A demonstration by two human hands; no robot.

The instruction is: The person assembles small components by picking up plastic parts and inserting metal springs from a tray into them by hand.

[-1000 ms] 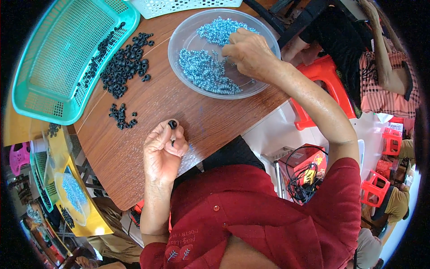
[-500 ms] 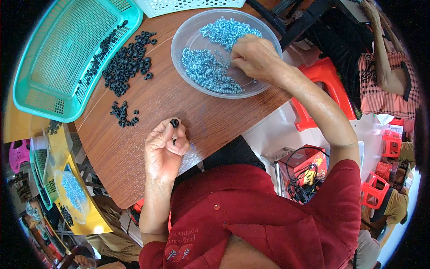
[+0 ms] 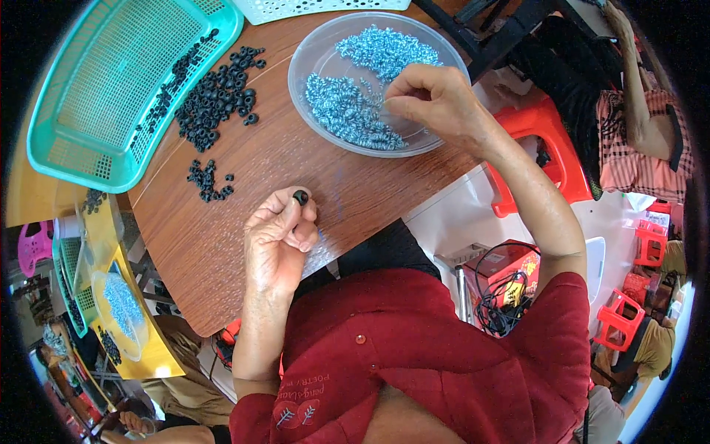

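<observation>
One black ring (image 3: 300, 197) | hole upward | left hand (image 3: 277, 226) pinching it | right grip (image 3: 440, 96): can't discern

A small round black piece (image 3: 300, 197) is pinched just left of frame centre; shiny blue coils (image 3: 342, 111) lie in two heaps, upper centre.

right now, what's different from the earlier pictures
The right hand has eased back toward the near side of the clear bowl, showing thumb and forefinger; whether they hold anything is unclear. The left hand still holds its black ring; the blue coils look unchanged.
</observation>
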